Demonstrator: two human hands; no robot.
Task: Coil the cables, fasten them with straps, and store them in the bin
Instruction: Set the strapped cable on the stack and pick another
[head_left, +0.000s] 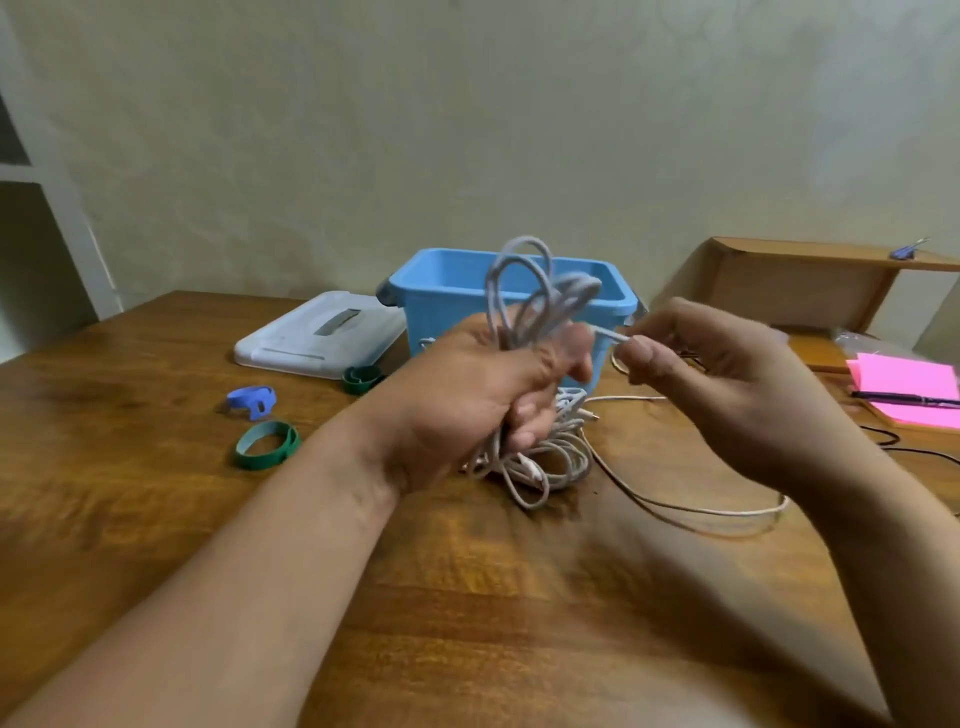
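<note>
The left hand (467, 379) grips a coil of thin white cable (524, 291), hiding part of the blue plastic bin (415, 312) behind it. The right hand (717, 374) pinches the cable's end. On the wooden worktop (156, 519) to the left lie a green strap ring (265, 446), a blue strap (252, 400) and a translucent white lid (317, 332). Pink sticky notes (904, 376) sit at the right.

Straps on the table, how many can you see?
3. A blue strap lies left of the left hand, a green strap nearer the camera, a dark green strap by the lid. Others may hide in the bin.
</note>
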